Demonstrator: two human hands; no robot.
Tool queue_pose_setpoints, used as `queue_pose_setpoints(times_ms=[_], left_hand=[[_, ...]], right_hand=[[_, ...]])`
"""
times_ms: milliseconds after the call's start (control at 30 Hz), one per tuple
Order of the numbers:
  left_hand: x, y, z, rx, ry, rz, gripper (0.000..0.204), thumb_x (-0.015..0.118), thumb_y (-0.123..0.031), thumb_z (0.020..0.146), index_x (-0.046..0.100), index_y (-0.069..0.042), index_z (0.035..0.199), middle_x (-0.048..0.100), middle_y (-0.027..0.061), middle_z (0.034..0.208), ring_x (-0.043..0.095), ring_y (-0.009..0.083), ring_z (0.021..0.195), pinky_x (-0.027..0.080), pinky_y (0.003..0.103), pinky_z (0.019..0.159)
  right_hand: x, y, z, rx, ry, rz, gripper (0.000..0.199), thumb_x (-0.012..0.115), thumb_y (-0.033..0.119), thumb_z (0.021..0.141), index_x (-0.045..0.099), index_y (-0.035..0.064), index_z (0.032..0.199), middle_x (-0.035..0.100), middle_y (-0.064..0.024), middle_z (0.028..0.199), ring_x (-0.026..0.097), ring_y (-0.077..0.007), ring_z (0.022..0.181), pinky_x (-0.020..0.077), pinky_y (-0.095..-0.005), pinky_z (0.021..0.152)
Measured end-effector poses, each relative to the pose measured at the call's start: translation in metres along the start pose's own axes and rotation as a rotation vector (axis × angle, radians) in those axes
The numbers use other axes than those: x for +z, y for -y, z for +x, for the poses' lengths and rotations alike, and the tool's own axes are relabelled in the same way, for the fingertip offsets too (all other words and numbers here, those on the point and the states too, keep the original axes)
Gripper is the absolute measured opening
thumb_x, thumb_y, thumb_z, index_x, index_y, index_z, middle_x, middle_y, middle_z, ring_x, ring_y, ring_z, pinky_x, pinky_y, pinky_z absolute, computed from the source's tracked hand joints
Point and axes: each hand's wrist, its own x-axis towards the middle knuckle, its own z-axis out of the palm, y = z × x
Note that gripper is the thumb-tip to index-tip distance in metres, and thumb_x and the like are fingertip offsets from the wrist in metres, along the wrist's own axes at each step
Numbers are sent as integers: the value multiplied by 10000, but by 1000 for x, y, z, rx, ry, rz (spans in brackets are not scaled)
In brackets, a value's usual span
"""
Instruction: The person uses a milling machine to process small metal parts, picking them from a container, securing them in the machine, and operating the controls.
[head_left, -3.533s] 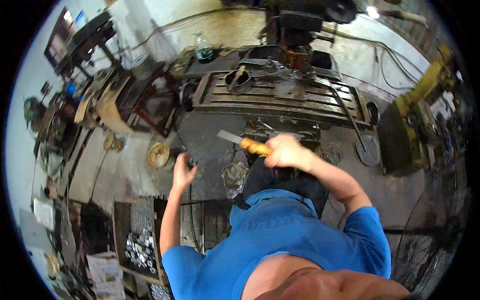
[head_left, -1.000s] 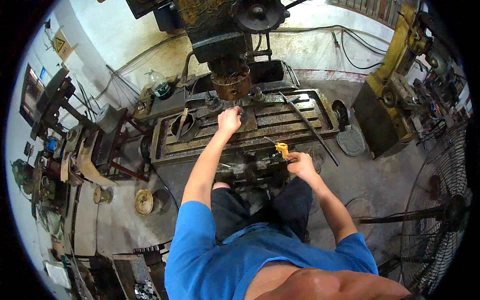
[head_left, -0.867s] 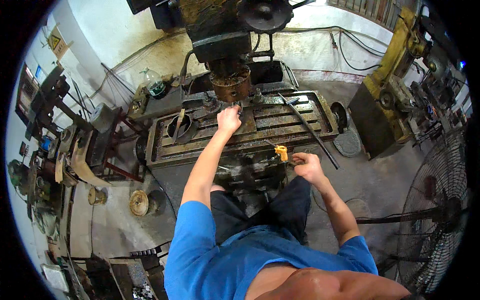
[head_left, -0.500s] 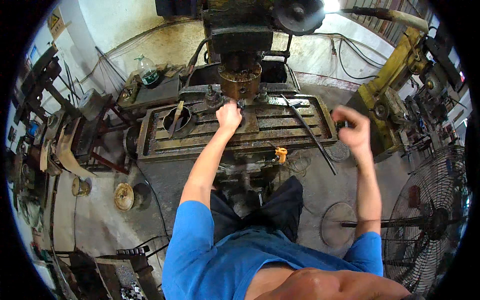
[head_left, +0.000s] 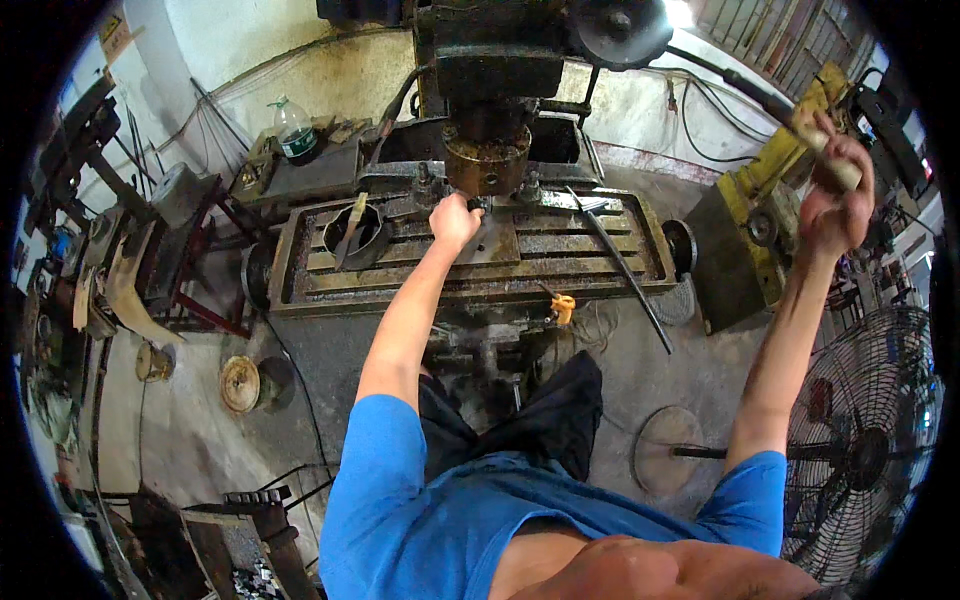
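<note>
My left hand [head_left: 455, 222] is closed at the middle of the machine table, just below the round rusty spindle head [head_left: 487, 160]. A small dark metal part [head_left: 479, 206] shows at its fingertips; its kind is hidden. High on the right, my right hand [head_left: 845, 215], slightly blurred, is at the pale grip [head_left: 838, 168] of a long dark feed lever, its fingers curled around it. The lever runs from the round hub [head_left: 620, 22] of the drilling or milling machine. Clamp bolts [head_left: 424, 188] stand beside the spindle head on the slotted machine table [head_left: 400, 284].
On the table are a cut-open container [head_left: 365, 250] with a brush [head_left: 352, 225] and a long metal bar [head_left: 630, 275] overhanging the front edge. An orange-yellow tool [head_left: 562, 308] hangs at that edge. A pedestal fan [head_left: 865, 450] stands right; a plastic bottle [head_left: 296, 135] sits at the back left.
My right hand has moved up and right, from beside the table's right end to the lever's grip. My left hand stays below the spindle head. The view has shifted slightly.
</note>
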Motion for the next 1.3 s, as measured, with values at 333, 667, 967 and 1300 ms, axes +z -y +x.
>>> queue_pose_setpoints(times_ms=[333,667,967,1300], left_hand=[[2,8,0,-20,-32,-25,361,732,-330,630,618,12,655,623,180,729,611,334,723,488,422,634],[-34,29,-17,172,-53,-14,297,667,-290,701,643,-48,873,627,171,793,604,328,775,480,416,660],[-171,122,-98,60,-357,195,219,622,-227,742,619,-98,918,616,115,828,599,310,721,465,410,609],[-163,146,-101,150,-239,392,207,521,-169,809,583,-68,978,593,182,704,597,335,674,471,429,589]], right_hand=[[19,-15,-88,13,-99,-62,328,515,223,666,550,-57,834,553,-269,1009,501,-392,1046,283,-526,973],[29,-13,-88,82,-142,-48,274,452,97,601,544,-57,809,561,-244,998,485,-381,1057,283,-515,969],[19,-21,-91,18,-159,11,314,475,108,600,543,-52,863,527,-276,1070,473,-384,1077,264,-525,988],[24,-17,-85,25,-165,16,346,423,74,566,542,-60,862,538,-280,1021,482,-388,1060,271,-526,981]])
